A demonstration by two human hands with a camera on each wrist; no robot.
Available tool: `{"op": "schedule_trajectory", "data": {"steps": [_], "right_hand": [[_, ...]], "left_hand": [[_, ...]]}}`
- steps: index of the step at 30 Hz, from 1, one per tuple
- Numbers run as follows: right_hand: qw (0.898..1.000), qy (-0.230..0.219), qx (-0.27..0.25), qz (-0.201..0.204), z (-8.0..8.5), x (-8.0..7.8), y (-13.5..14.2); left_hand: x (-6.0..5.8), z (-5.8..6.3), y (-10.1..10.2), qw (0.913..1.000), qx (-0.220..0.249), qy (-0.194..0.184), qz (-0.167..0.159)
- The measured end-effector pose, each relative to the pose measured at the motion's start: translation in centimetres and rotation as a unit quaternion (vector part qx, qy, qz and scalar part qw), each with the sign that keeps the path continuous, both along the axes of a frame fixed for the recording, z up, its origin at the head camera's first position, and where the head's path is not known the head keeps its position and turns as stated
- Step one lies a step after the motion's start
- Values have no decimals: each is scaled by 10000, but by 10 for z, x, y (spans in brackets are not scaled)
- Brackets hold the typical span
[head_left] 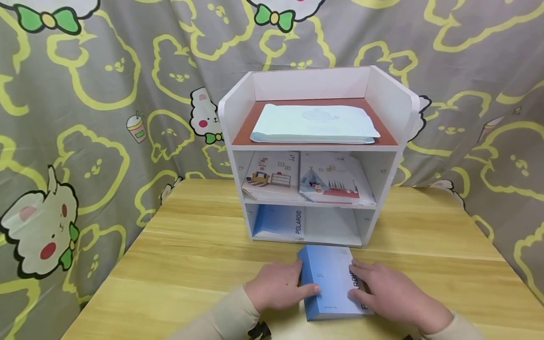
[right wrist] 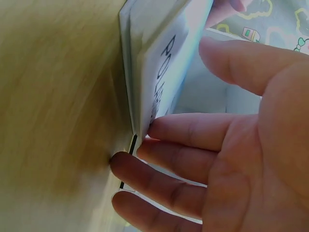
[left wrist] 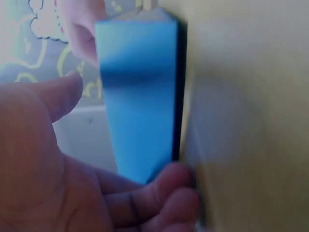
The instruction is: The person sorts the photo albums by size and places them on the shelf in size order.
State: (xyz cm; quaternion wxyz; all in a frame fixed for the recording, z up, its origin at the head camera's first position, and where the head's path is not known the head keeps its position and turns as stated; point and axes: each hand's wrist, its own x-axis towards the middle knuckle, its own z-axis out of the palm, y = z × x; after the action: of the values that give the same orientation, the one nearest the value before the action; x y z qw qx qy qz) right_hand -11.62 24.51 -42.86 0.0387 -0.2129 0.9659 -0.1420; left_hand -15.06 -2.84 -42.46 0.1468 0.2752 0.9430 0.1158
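Note:
A thick blue-and-white photo album (head_left: 333,278) marked POLAROID lies on the table in front of a small shelf unit. My left hand (head_left: 280,285) is at its blue spine (left wrist: 137,96), thumb reaching over the cover and fingertips low by the spine's far end. On the opposite side, my right hand (head_left: 388,293) has its fingers spread along the page edge, the first ones right at the album. Its thumb (right wrist: 231,63) extends over the cover. Both hands look relaxed rather than clenched round the album.
The white shelf unit (head_left: 308,148) stands behind the album. A similar blue album (head_left: 276,222) lies at the left of its bottom shelf. Two illustrated books (head_left: 272,174) fill the middle shelf, and a pale blue packet (head_left: 314,123) rests on top. A patterned curtain (head_left: 127,71) surrounds the wooden table (head_left: 170,264).

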Motion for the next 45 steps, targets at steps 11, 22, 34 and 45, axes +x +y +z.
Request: {"op": "schedule_trajectory", "data": {"steps": [11, 22, 34, 45], "right_hand": [[9975, -662, -207, 140, 4, 5, 5], [9975, -411, -457, -341, -2, 7, -5], [9894, 1416, -280, -134, -11, -11, 7], [9841, 1777, -47, -7, -3, -22, 10]], "left_hand": [[4, -6, 9, 9904, 1174, -610, 391], [-7, -12, 7, 9848, 1719, -165, 207], [-35, -19, 28, 9881, 1486, 289, 281], [-38, 2, 19, 9923, 948, 707, -366]]}}
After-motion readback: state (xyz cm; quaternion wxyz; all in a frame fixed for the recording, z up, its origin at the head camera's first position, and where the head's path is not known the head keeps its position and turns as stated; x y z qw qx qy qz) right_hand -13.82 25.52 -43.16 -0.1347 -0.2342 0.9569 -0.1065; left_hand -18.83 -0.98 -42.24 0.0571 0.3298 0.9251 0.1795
